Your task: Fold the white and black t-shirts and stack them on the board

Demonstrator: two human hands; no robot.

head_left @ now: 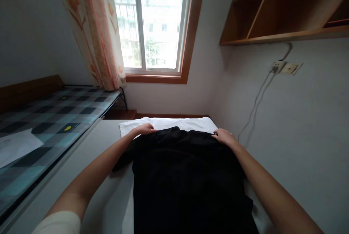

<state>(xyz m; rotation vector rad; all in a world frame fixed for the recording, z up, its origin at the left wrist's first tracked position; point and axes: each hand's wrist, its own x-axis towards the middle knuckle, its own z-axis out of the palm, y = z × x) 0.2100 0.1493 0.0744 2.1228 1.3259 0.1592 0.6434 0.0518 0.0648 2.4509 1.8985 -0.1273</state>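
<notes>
A black long-sleeved top point(188, 176) lies spread over the table, its shoulder edge away from me and its lower end running out of view at the bottom. At its far left shoulder, my left hand point(145, 129) is closed with the fingers pinching the cloth. My right hand point(225, 136) pinches the opposite shoulder, also closed. One sleeve hangs out to the left below my left forearm; the other is mostly hidden by my right arm. Beyond the collar edge lies a folded white cloth point(169, 122), partly covered by the top.
The grey-white table point(100, 136) meets the wall on the right. A bed with a checked mattress point(68, 117) stands along the left, bearing a white paper sheet point(19, 146). Above right hangs a wooden shelf point(272, 38); a cable point(257, 97) drops from a wall socket point(290, 68).
</notes>
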